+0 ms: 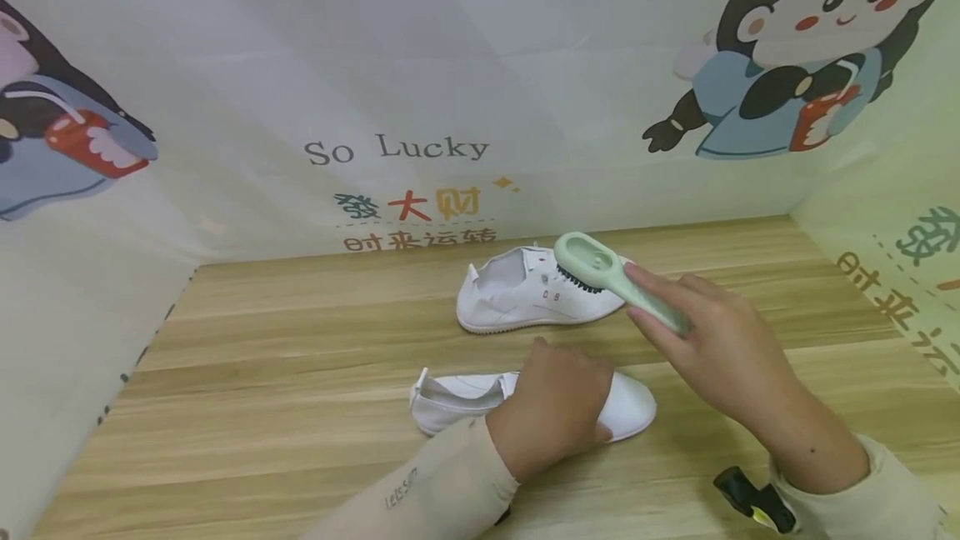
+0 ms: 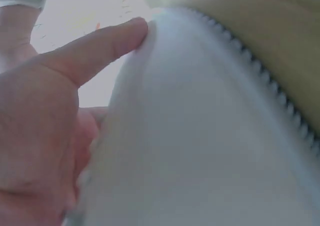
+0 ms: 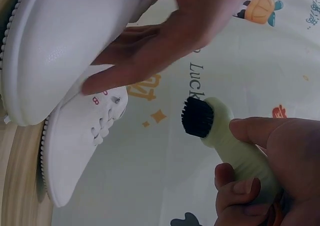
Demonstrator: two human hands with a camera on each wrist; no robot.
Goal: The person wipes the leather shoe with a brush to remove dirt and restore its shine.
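On the wooden surface lies the near white shoe (image 1: pixel 632 407), its toe to the right. My left hand (image 1: pixel 558 402) grips it across the middle from above, covering that part. In the left wrist view, the thumb (image 2: pixel 112 45) lies along the side of the shoe. My right hand (image 1: pixel 720 340) holds a pale green brush (image 1: pixel 576 253) by the handle, raised to the right. Its black bristles (image 3: pixel 197 118) are apart from the near shoe. Beyond the left hand sits a second white shoe (image 1: pixel 502 307) with small red letters, partly overlapped by the brush head in the head view.
Wood-grain tabletop (image 1: pixel 300 340) spreads around both shoes. A pale printed cloth (image 1: pixel 247 107) with cartoon figures and lettering stands behind and along the sides. A black device (image 1: pixel 753 500) sits by the right wrist, at the sleeve's edge.
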